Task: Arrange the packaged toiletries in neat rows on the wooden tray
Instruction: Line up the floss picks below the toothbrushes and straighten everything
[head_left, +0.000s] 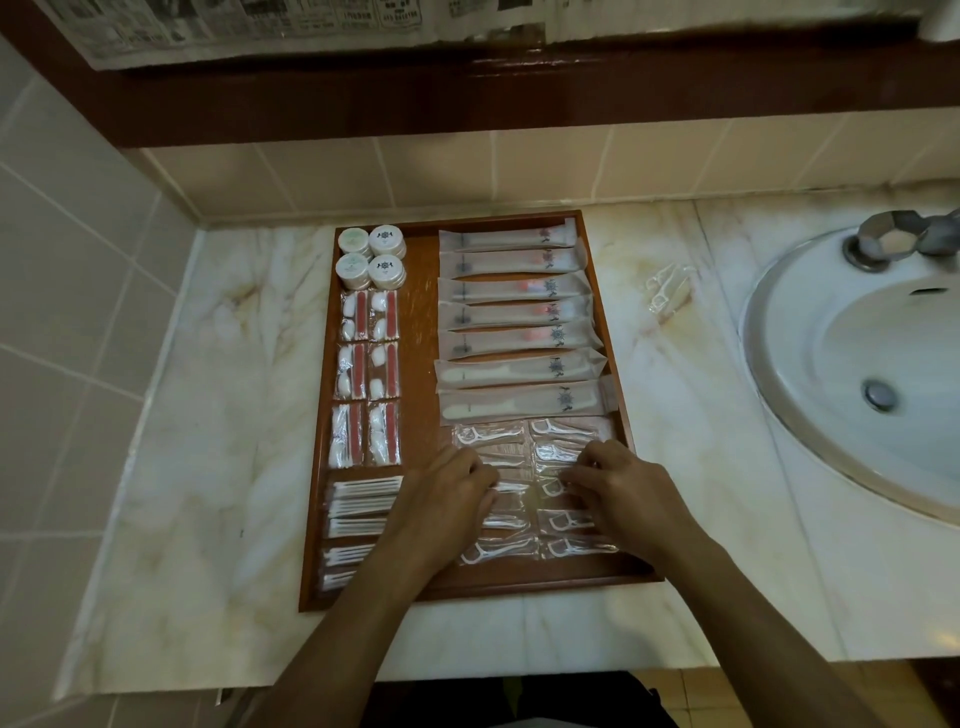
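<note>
The wooden tray (421, 332) lies on the marble counter. It holds round soaps (371, 257) at the back left, cotton packs (369, 374) below them and cotton swab packs (358, 514) at the front left. Toothbrush packs (514, 312) lie in a stacked row on the right. Floss pick packets (498, 436) form two columns at the front right. My left hand (447, 499) and my right hand (623, 493) both rest over these columns, with curled fingertips pinching floss pick packets near the middle. The hands hide several of the packets.
A few loose floss pick packets (670, 291) lie on the counter (208, 415) to the right of the tray. A sink (857, 364) with a metal tap (893, 239) is at the far right. Tiled walls stand at the left and back.
</note>
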